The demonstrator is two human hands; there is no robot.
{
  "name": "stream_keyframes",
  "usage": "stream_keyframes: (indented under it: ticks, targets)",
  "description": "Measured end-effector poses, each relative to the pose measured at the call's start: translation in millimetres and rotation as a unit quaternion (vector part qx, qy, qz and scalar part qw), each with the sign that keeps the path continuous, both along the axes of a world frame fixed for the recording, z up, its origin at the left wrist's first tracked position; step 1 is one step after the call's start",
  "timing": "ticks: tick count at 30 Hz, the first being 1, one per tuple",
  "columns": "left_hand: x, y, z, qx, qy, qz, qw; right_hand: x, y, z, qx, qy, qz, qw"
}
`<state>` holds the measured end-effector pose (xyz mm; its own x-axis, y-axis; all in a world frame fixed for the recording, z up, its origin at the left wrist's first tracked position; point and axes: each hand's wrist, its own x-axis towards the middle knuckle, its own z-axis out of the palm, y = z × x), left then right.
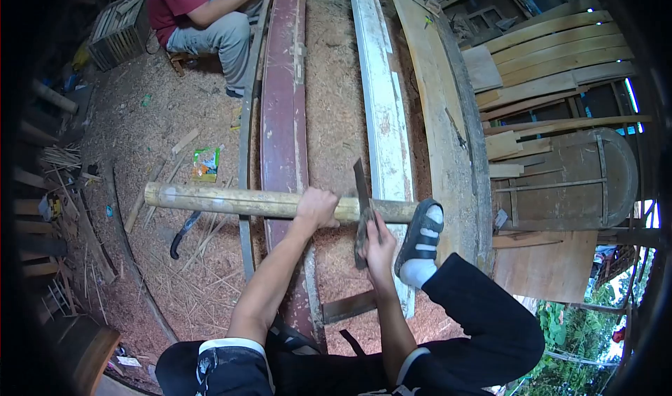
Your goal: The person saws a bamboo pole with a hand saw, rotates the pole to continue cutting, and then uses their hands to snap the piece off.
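A thick bamboo pole lies crosswise over long boards. My left hand grips the pole near its right end. My right hand is closed on the handle of a large knife, whose dark blade stands up against the pole just right of my left hand. My foot in a black sandal and white sock presses on the pole's right end.
A dark red plank and a white plank run away from me over sawdust. A person in a red shirt sits at the far left. A curved blade lies on the ground. Stacked boards stand right.
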<state>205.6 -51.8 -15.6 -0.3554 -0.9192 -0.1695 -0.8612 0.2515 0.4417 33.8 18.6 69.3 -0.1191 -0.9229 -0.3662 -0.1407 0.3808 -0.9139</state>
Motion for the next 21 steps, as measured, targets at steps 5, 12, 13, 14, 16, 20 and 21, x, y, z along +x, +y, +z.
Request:
stream_keyframes:
  ticks: [5,12,13,14,16,20,21]
  targets:
    - [-1.3,0.2,5.7,0.001,0.002,0.012,1.0,-19.8,36.8,20.6,0.024,-0.017,-0.004,1.0]
    - [3.1,-6.6,1.1,-0.011,-0.002,0.015,1.0,-29.9,37.2,8.2,-0.026,0.068,0.027,0.997]
    - [-0.9,-0.6,2.2,0.0,0.0,0.02,1.0,-31.9,43.6,17.4,-0.014,0.067,0.03,0.997]
    - [-2.7,1.6,2.9,0.0,0.0,0.012,1.0,-28.2,42.2,23.0,-0.012,0.061,0.029,0.998]
    - [-1.5,-1.6,5.9,0.006,0.006,0.02,1.0,-3.0,-2.6,20.5,0.029,-0.065,-0.014,0.997]
    - [1.8,-4.1,7.6,0.016,-0.005,0.009,1.0,-33.7,22.6,-6.6,-0.026,0.024,0.026,0.999]
    - [-0.4,-4.4,7.1,0.019,-0.002,0.015,1.0,-29.9,39.7,32.5,0.024,0.042,0.033,0.998]
